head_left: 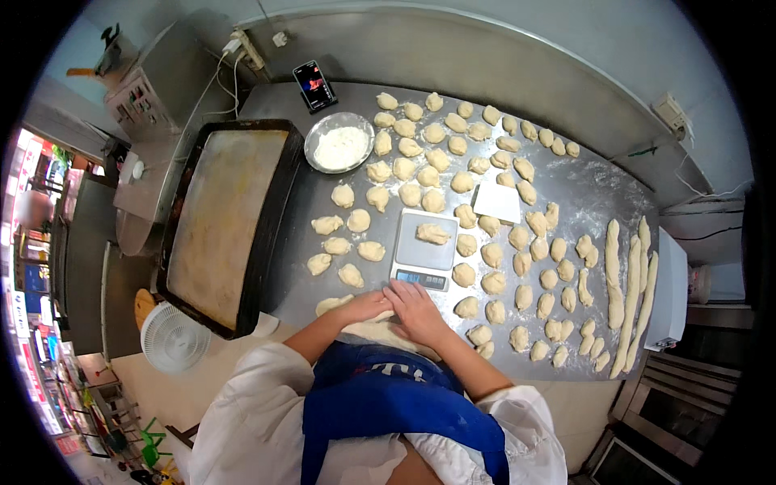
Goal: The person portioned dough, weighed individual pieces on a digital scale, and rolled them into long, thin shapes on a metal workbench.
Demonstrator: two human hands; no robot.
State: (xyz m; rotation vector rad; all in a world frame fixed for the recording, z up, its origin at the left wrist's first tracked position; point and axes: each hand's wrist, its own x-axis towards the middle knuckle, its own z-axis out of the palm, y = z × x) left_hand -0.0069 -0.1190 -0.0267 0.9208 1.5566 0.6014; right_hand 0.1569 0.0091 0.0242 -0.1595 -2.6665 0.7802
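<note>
Close to the table's front edge, both my hands meet over a long strip of dough (380,330). My left hand (365,305) is closed around it, and a dough end (333,305) sticks out on that side. Beside it my right hand (416,311) curls over the same strip, its fingers close together and partly hiding what is beneath. Just beyond my fingertips stands a white kitchen scale (402,263) with a lit display. A single dough piece (432,234) rests on its plate.
Dough pieces (493,255) cover much of the floured metal table, around a white scraper (497,202). Long dough ropes (614,275) lie at the right. To the left are a flour bowl (339,143), stacked dark baking trays (226,218) and a propped phone (314,86).
</note>
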